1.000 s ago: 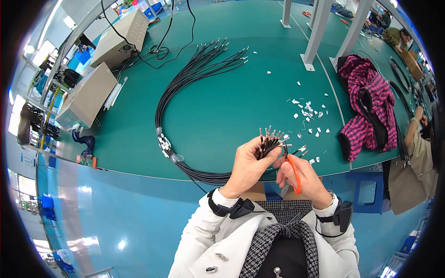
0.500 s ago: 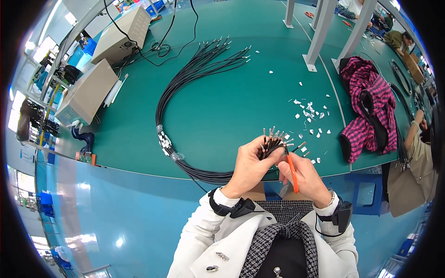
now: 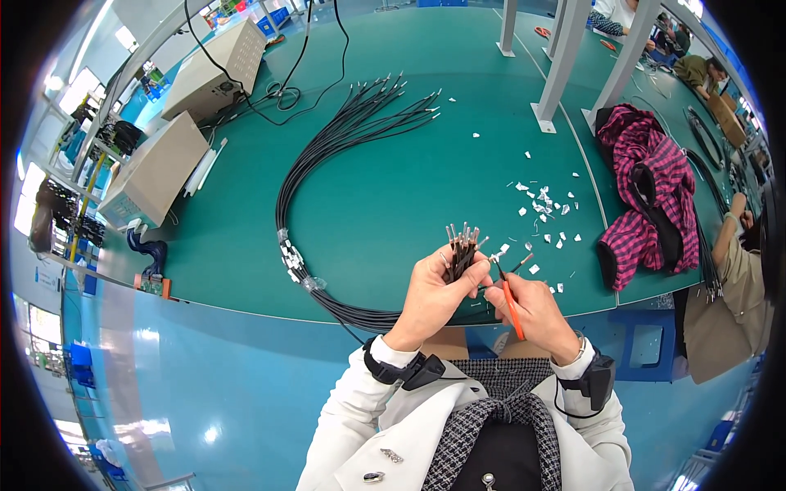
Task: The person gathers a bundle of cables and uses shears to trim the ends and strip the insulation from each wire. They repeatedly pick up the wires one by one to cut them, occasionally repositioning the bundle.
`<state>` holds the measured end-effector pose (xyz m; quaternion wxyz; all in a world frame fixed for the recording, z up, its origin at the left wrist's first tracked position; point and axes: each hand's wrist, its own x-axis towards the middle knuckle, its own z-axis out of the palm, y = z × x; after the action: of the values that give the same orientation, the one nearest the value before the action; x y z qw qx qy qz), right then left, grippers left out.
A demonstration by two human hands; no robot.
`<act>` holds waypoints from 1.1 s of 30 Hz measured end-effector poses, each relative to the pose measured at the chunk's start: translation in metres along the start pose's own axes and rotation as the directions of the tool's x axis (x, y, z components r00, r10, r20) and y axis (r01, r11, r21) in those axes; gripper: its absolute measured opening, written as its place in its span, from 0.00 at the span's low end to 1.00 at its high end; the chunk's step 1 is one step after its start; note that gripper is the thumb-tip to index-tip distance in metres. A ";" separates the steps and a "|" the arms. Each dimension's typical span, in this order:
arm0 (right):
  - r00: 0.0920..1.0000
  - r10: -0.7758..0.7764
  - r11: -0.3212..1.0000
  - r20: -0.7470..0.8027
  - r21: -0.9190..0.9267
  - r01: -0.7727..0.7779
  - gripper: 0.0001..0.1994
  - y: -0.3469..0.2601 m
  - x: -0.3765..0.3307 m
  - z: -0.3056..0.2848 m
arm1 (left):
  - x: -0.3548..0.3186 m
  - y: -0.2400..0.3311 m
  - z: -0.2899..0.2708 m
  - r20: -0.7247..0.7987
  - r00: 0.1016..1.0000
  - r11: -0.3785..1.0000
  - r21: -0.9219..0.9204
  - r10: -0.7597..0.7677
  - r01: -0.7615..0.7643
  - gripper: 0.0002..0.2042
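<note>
Farthest left of the black cable bundle (image 3: 327,164), two beige box-shaped machines (image 3: 155,176) sit on the green tabletop (image 3: 426,147), one behind the other, with thin black cords looping away from the rear one. Beside the nearer machine, at the tabletop's front edge, lies a small blue and orange part (image 3: 147,262). The cable bundle itself sweeps in a long arc: its far ends fan out toward the back of the tabletop, its middle is bound with pale ties (image 3: 291,260), and its near ends rise into the left hand (image 3: 434,290). That hand is closed around the near cable ends, holding them upright in a tight tuft so the metal tips (image 3: 464,237) stand above the fingers. Just right of the tuft, the right hand (image 3: 532,307) grips an orange-handled cutter (image 3: 512,303), its nose touching one cable at the edge of the tuft. Both hands hover over the tabletop's front edge, close to the person's chest. Right of the cable ends, small white scraps (image 3: 544,204) are scattered across the tabletop. Farther right lies a crumpled pink and black plaid garment (image 3: 647,188). Beyond it, at the tabletop's right end, another person (image 3: 729,270) sits, only partly in view.
</note>
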<state>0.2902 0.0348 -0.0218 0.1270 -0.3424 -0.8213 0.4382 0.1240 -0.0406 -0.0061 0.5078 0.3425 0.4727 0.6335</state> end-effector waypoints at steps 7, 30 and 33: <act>0.982 0.180 0.891 0.058 0.414 -0.188 0.16 -0.010 -0.008 -0.009 | -0.001 0.001 0.004 -0.085 0.993 0.995 0.064 0.082 -0.077 0.05; 0.947 0.276 0.309 -0.166 0.948 0.077 0.08 -0.021 0.000 0.016 | -0.011 -0.037 0.033 -0.139 0.833 0.688 0.643 0.536 -0.336 0.02; 0.943 0.286 0.293 -0.170 0.953 0.083 0.08 -0.015 -0.002 0.018 | -0.009 -0.043 0.035 -0.119 0.809 0.630 0.695 0.575 -0.346 0.02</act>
<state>0.2756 0.0158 -0.0201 0.4024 -0.3161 -0.3468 0.7861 0.1718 -0.0395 -0.0357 0.0895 0.4947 0.6326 0.5891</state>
